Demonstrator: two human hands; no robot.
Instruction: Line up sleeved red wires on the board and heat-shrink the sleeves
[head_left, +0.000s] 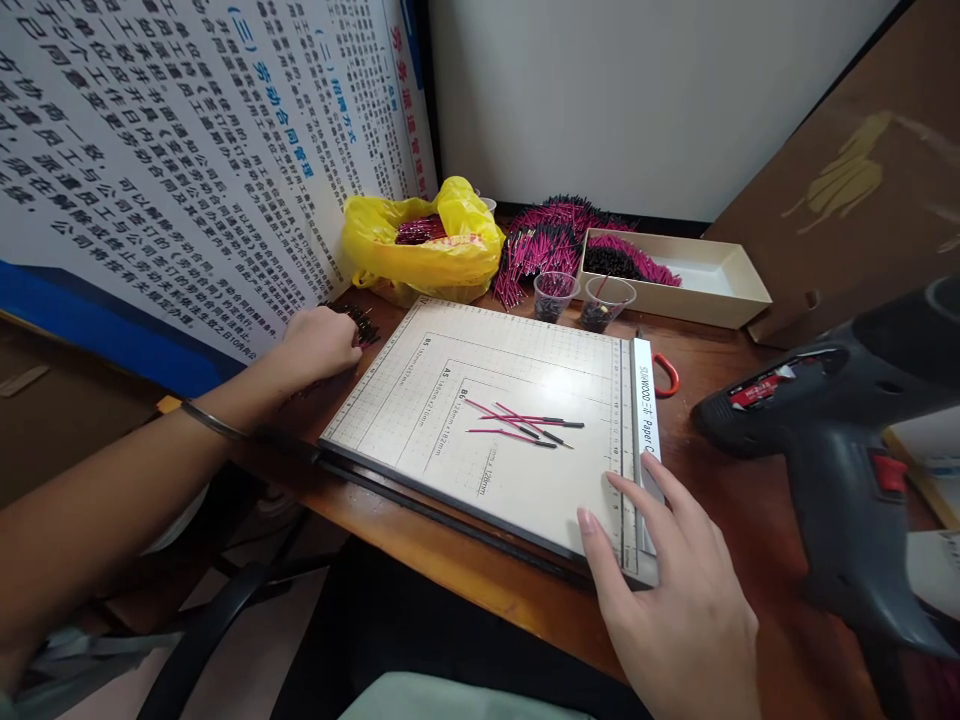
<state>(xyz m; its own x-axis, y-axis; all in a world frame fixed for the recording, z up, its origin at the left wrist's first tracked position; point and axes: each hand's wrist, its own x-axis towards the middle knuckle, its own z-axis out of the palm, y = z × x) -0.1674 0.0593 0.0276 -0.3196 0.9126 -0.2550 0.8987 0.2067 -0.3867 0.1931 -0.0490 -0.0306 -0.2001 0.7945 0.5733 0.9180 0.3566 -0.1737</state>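
Observation:
My left hand [321, 342] is curled down beside the left edge of the paper cutter [390, 400], next to a small dark pile of thin pieces [362, 322]. Its fingertips are hidden, so whatever they hold does not show. My right hand [679, 585] rests with fingers spread on the cutter's near right corner, touching the board and the white rail [645, 400]. Between the hands, several thin magenta wires with black sleeved ends [517, 422] lie loosely crossed on the board.
Behind the cutter stand a yellow plastic bag [424, 265] of wires, magenta and black wire heaps [536, 250], two clear cups [555, 298] and a shallow cardboard box [720, 300]. At the right are an orange-red handle [670, 375] and a grey power tool [840, 480].

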